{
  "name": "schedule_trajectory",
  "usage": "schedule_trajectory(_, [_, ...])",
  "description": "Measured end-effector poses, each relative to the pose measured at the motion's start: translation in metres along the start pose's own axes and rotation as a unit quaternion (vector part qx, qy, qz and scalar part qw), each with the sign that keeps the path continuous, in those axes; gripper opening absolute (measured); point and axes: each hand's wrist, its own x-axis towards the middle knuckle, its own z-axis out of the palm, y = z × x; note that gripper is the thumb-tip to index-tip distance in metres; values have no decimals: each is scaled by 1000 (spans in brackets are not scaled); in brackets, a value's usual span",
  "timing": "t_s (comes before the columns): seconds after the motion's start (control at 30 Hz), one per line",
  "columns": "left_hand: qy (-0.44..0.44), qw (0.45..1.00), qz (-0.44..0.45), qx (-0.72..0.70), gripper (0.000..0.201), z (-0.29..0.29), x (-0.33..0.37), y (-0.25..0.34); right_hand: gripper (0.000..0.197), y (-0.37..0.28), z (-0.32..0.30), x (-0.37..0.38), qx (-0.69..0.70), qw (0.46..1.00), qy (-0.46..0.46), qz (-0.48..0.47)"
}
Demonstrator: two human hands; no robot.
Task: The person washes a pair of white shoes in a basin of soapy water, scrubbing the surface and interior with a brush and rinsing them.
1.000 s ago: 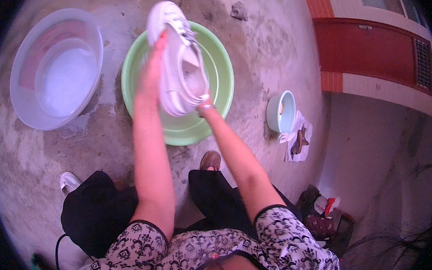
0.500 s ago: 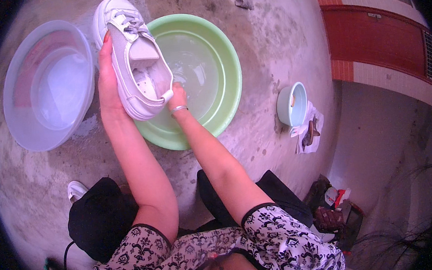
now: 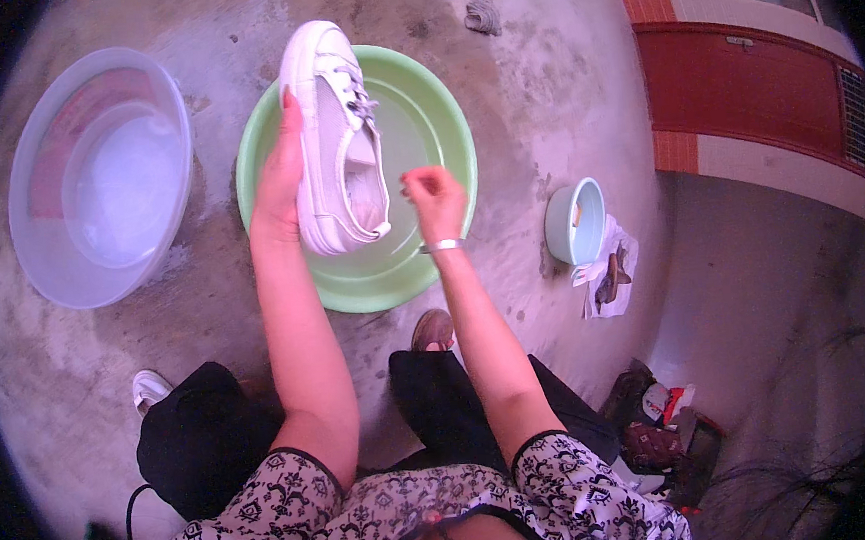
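Observation:
A white lace-up sneaker (image 3: 324,192) is held over the green basin (image 3: 466,167), its toe pointing away from me and its opening turned to the right. My left hand (image 3: 279,185) grips it along the left side, thumb lying on the outer edge. Just right of the sneaker's heel, apart from it, is my right hand (image 3: 436,205), fingers curled together above the basin. Whatever those fingers hold, if anything, is hidden. A silver bracelet (image 3: 442,245) circles the right wrist. Shallow water appears to lie in the basin.
A translucent white basin (image 3: 44,242) stands at the left. To the right sits a small light-blue bucket (image 3: 562,231) beside a white sheet (image 3: 600,301) with a brown object on it. A grey rag (image 3: 482,16) lies farther off. Another white shoe (image 3: 148,388) is at the lower left.
The sneaker has moved right and nearer, and has turned more onto its side. My right hand has come up from beneath the heel and shifted right, away from the sneaker.

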Motion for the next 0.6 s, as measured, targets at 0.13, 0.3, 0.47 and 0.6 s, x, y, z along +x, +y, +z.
schedule_trajectory(0.13, [-25, 998, -37, 50, 55, -5, 6, -17, 7, -94, -19, -4, 88, 996, -2, -32])
schedule_trajectory(0.3, [-46, 992, -20, 113, 54, 6, 4, -35, 11, -125, -5, -2, 49, 989, -32, -135])
schedule_trajectory(0.47, [-71, 989, -36, 124, 53, 7, 4, -42, 14, -115, 2, 2, -49, 984, 40, -169])
schedule_trajectory(0.6, [-82, 990, -24, 109, 50, 14, -4, -40, 13, -111, 1, -1, -9, 987, 44, -152])
